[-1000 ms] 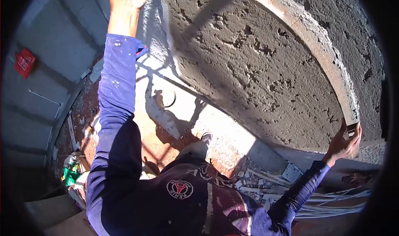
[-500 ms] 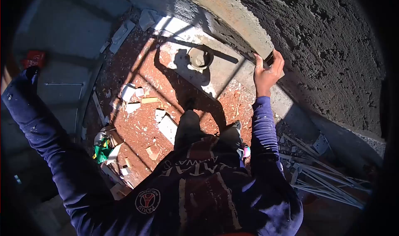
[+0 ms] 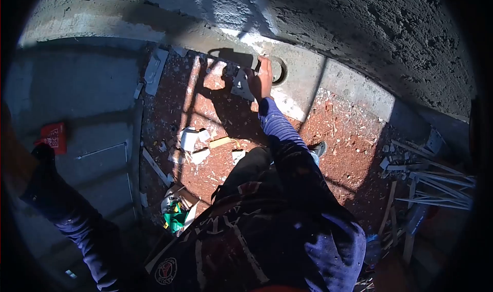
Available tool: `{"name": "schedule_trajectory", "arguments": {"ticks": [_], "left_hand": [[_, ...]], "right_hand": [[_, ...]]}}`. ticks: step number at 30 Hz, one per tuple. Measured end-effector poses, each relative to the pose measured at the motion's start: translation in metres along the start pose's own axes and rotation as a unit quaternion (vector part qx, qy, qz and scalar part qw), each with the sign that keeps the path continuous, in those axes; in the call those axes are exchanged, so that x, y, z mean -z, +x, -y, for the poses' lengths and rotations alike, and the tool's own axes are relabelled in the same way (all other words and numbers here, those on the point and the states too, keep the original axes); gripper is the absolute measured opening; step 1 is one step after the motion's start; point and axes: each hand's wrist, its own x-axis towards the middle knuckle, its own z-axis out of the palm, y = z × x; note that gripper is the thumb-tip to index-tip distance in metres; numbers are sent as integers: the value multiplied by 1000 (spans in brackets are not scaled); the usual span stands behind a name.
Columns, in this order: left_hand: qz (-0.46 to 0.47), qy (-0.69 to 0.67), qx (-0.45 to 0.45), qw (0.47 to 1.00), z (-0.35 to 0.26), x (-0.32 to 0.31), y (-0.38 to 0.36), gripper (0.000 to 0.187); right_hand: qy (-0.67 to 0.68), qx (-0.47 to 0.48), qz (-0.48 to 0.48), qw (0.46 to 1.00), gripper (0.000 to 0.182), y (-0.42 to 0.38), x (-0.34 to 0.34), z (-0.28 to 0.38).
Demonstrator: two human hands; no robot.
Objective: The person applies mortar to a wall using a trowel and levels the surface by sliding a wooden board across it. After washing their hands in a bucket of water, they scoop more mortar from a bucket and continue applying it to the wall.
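Note:
My right hand [image 3: 261, 79] reaches forward in the middle of the view, thumb apart from the fingers. I see nothing in its grasp. From above it overlaps the left side of a round bucket [image 3: 280, 71] on the concrete strip; contact cannot be made out. Behind the wrist lies a pale flat piece [image 3: 240, 85]. My left sleeve [image 3: 77, 215] runs to the dark left edge, where the hand's fingers are hidden in shadow. A red item with white lettering [image 3: 53, 138] is just beyond that cuff.
Rough grey plaster covers the wall [image 3: 370, 40] at upper right. A pale ledge [image 3: 97, 25] with lumpy mortar crosses the upper left. Broken white pieces [image 3: 192, 143] litter the red earth. Metal bars [image 3: 436, 184] lie at right, a green bag [image 3: 175, 219] at lower left.
My right hand has let go of the thick mortar-coated edge at upper right and moved left and lower, beside the bucket. The view has shifted and turned.

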Motion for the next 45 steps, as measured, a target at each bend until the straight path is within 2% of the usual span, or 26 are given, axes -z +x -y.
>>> {"name": "schedule_trajectory", "arguments": {"ticks": [3,4,5,7,8,9,10,11,12,15,17,20,21,22,24,27,30,31,35,37,38,39,41,43,44,45], "left_hand": [[34,57,127,990,52,-75,-101,40],[38,-155,138,977,79,-108,-145,61],[31,-194,205,959,102,-131,-181,64],[3,-240,296,925,122,-158,-211,63],[-22,-242,288,926,127,-170,-211,55],[83,-326,303,892,137,-157,-204,52],[25,-274,273,922,151,-171,-212,51],[-34,-214,247,944,165,-185,-221,50],[-78,-249,255,931,175,-193,-226,55],[-44,-272,321,906,177,-196,-225,61],[-36,-246,270,930,175,-201,-223,65],[-63,-277,269,920,168,-211,-224,71],[-75,-277,240,927,170,-215,-228,53],[-75,-280,241,926,180,-212,-237,53],[113,-84,263,954,195,-199,-243,30],[249,19,457,854,159,-185,-214,27],[223,-90,371,897,218,-180,-256,19],[164,-204,421,868,195,-176,-236,32],[54,-269,316,908,169,-189,-221,66],[30,-230,276,933,179,-209,-221,64],[36,-292,296,909,186,-218,-221,59],[25,-146,163,976,201,-226,-225,52],[-65,-265,129,953,220,-244,-214,51],[-57,-308,151,938,224,-227,-180,59],[28,-199,61,978,245,-205,-153,48],[-85,-219,11,972,240,-198,-118,28]], "right_hand": [[-129,-172,126,968,59,-37,15,-52],[-184,-197,175,947,61,-55,32,-78],[-217,-237,209,924,64,-73,62,-92],[-268,-281,113,915,60,-124,141,-115],[-282,-328,85,898,60,-147,189,-116],[-311,-405,55,858,62,-173,241,-118],[-356,-418,72,833,63,-210,297,-135],[-391,-432,-11,813,62,-248,342,-135],[-483,-415,11,771,56,-290,398,-150],[-410,-476,-90,772,41,-357,501,-92],[-337,-557,-234,722,38,-372,506,-49],[-196,-608,-340,690,33,-373,486,-15],[-152,-616,-342,694,32,-368,470,-9],[-73,-599,-342,721,37,-373,460,-12],[25,-576,-275,770,36,-376,430,-16],[41,-626,-129,768,35,-351,382,-30],[88,-599,-16,796,34,-324,361,-43],[104,-587,-16,803,34,-313,360,-53],[164,-539,-64,824,34,-271,362,-94],[190,-516,-99,829,34,-252,367,-101],[192,-528,-117,819,33,-241,371,-106],[197,-517,-146,820,31,-234,373,-99],[160,-515,-196,819,28,-209,366,-64],[103,-516,-237,817,26,-206,355,-26],[91,-502,-252,823,26,-208,347,-12],[70,-496,-274,821,27,-214,336,1]]}}
